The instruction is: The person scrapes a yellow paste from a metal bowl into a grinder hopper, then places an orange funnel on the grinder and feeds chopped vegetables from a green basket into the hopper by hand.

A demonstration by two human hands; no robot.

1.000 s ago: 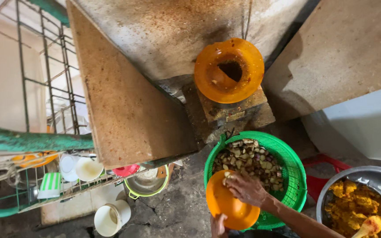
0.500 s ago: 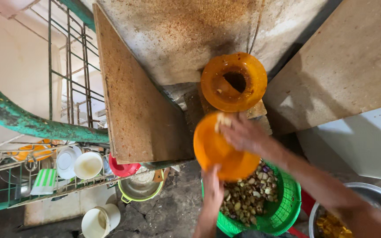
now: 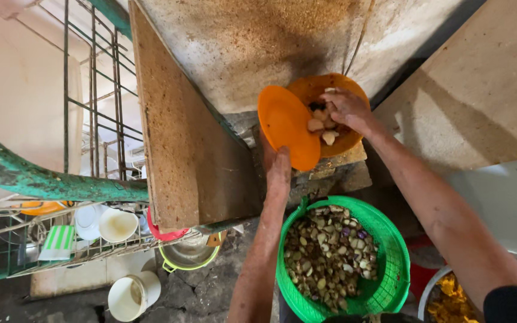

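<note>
Plate (image 3: 286,125) gripped by left hand (image 3: 279,170) – right hand (image 3: 345,107) pushing pcs (image 3: 324,127).

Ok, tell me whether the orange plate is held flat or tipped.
Tipped. The left hand holds the orange plate steeply tilted against the orange funnel, while the right hand pushes pieces in.

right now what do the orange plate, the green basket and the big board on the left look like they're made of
Orange plate, held by the left hand: likely plastic, smooth and evenly coloured. Green basket: plastic, with a moulded slotted wall and glossy rim. Board: looks like wood or pressed board, brown, rough and speckled; which one is unclear.
</note>
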